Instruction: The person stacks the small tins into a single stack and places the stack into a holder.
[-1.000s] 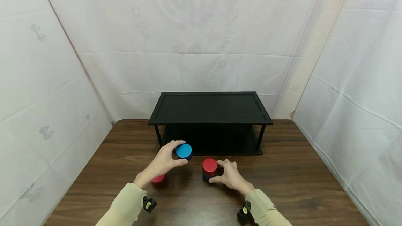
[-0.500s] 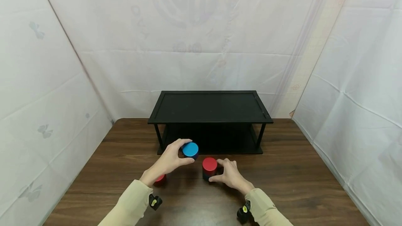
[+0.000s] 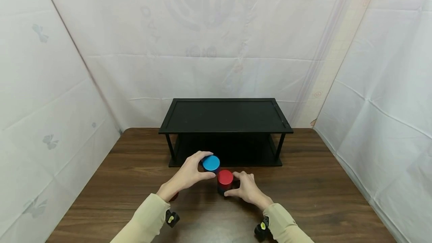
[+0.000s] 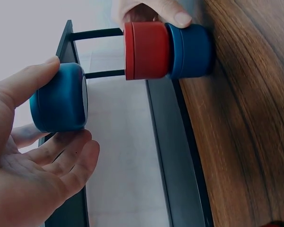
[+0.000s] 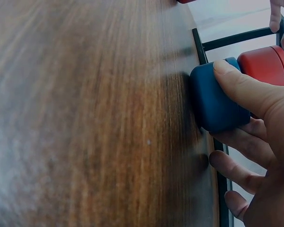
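In the head view my left hand (image 3: 189,172) pinches a round blue tin (image 3: 211,163) between thumb and fingers. The left wrist view shows this tin raised off the table, higher than a red tin (image 4: 149,50) and to one side of it. That red tin is stacked on a darker blue tin (image 5: 213,99), which stands on the table. My right hand (image 3: 249,190) grips the lower blue tin, thumb on one side and fingers on the other. Another red tin (image 3: 174,197) stands by my left wrist, mostly hidden by it.
Behind the tins stands a black two-tier rack (image 3: 226,115) with a flat top and thin posts. The brown wooden table (image 3: 320,190) is enclosed by white sheets (image 3: 216,48) at the back and sides.
My left hand has carried the blue tin rightward, close to the stack. Its wrist now covers more of the separate red tin. The right hand and the stack have stayed in place.
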